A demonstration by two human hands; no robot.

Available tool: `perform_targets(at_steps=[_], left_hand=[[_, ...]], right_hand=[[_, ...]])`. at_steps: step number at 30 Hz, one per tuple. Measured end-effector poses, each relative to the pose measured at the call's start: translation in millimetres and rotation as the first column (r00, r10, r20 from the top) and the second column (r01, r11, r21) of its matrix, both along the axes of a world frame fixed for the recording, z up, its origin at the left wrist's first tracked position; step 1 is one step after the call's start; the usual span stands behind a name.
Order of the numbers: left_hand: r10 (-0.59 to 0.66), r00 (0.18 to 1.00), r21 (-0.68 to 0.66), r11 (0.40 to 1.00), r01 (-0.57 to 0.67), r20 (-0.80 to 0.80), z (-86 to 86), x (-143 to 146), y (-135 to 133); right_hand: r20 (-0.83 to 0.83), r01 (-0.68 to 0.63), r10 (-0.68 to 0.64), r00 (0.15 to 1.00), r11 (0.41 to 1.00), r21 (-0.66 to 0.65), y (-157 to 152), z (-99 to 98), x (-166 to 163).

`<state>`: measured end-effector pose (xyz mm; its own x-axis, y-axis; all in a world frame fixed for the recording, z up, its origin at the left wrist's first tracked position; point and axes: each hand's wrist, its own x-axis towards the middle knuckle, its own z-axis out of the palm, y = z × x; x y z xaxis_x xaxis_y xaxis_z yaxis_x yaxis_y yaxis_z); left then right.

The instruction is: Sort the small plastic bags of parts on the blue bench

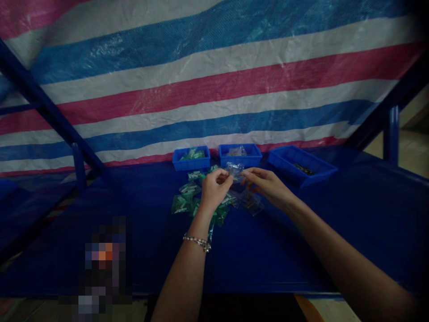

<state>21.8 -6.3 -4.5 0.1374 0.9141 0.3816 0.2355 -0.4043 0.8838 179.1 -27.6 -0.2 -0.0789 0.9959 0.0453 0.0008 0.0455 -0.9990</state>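
Note:
My left hand and my right hand meet above the blue table, both pinching one small clear plastic bag between thumb and fingers. The bag is held up just in front of the middle blue bin. Under my hands lies a pile of small packets with green contents and a few clear bags. A beaded bracelet sits on my left wrist.
Three shallow blue bins stand in a row at the table's back: the left bin holds green packets, the middle one clear bags, the right bin small dark parts. A striped tarp hangs behind. Blue frame posts flank the table.

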Motion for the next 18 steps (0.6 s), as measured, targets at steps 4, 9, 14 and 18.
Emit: perform_targets(at_steps=[4, 9, 14, 18], left_hand=[[0.041, 0.998, 0.019, 0.999, -0.040, -0.042, 1.8, -1.7, -3.4], [0.023, 0.987, 0.068, 0.998, -0.013, -0.160, 4.9, -2.5, -9.0], [0.010, 0.941, 0.208, 0.976, 0.064, -0.339, 8.2, -2.3, -14.0], [0.052, 0.908, 0.274, 0.959, 0.071, -0.415, 8.3, -1.8, -15.3]], right_hand=[[-0.015, 0.038, -0.039, 0.999, 0.999, -0.029, 0.3, 0.9, 0.1], [-0.040, -0.014, 0.010, 0.999, 0.993, -0.121, -0.7, 2.3, -0.5], [-0.092, -0.082, 0.068, 0.993, 0.982, -0.167, -2.3, 4.0, 0.0], [-0.105, -0.106, 0.088, 0.991, 0.977, -0.186, -3.1, 6.3, 0.4]])
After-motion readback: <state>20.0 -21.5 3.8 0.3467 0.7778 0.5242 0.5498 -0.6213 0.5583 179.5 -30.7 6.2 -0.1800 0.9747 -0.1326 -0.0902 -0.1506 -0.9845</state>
